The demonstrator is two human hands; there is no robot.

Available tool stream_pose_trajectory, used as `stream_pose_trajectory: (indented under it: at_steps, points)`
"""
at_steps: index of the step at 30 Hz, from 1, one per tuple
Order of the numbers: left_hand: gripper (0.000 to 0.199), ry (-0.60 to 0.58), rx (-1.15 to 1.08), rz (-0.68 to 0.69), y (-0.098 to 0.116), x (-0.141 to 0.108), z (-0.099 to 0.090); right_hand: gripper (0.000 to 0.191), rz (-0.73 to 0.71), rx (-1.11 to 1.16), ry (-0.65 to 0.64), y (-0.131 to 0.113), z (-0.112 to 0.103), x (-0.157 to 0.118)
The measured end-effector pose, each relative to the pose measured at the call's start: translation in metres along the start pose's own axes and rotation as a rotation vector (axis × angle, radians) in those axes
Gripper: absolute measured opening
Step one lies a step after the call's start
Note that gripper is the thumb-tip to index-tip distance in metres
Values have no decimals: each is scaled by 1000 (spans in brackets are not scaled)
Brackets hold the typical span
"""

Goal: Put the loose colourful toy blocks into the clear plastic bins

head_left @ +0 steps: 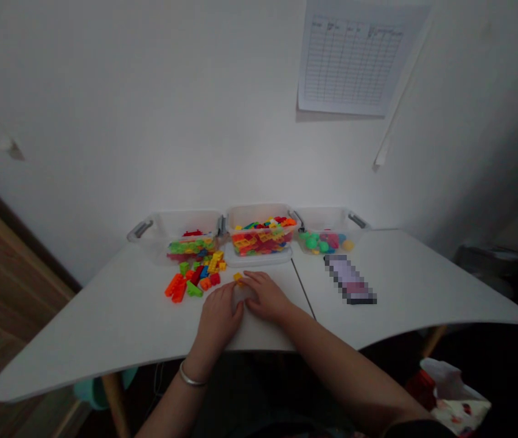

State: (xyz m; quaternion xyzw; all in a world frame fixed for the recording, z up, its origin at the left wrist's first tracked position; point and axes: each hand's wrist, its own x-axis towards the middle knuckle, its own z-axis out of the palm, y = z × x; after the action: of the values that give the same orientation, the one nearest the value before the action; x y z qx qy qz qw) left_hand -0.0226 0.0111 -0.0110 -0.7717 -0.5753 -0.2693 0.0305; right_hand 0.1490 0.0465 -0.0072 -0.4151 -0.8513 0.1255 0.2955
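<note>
Pixelated object, probably a phone

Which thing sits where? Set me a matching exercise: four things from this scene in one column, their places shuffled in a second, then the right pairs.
Things:
1. Small yellow plastic brick
2. Printed paper grid sheet
3. Round green and pink plastic pieces
4. Pile of loose multicoloured plastic bricks

Places:
A. On the white wall
B. Beside the fingertips of the right hand
C. Inside the rightmost clear plastic bin
D. On the white table, in front of the leftmost clear plastic bin

Pairs: 1-B, 2-A, 3-C, 4-D
</note>
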Motion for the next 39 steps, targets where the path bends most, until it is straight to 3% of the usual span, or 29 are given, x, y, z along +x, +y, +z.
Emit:
stream_pose_trajectory:
  at_steps: [3,6,16,21,25,29,39]
  points:
    - [39,22,53,-11,2,-1,-2,57,-39,-52,-87,-5,-4,0]
    - [37,30,98,-33,5,-1,-6,54,-35,-80,-95,-6,-7,2]
    - [35,-19,76,-42,6,0,-7,15,199,-175,53,-3,-16,2]
    - [35,-37,64,-48,7,0,-10,24,321,-163,163,-1,-17,2]
    - [36,-53,70,-47,7,1,-9,38,223,-135,126,2,-14,3]
    - [35,-44,71,-38,6,0,-7,28,133,-144,13,4,-12,5]
    - [35,-42,52,-39,4,0,-6,16,227,-116,23,-3,-14,3]
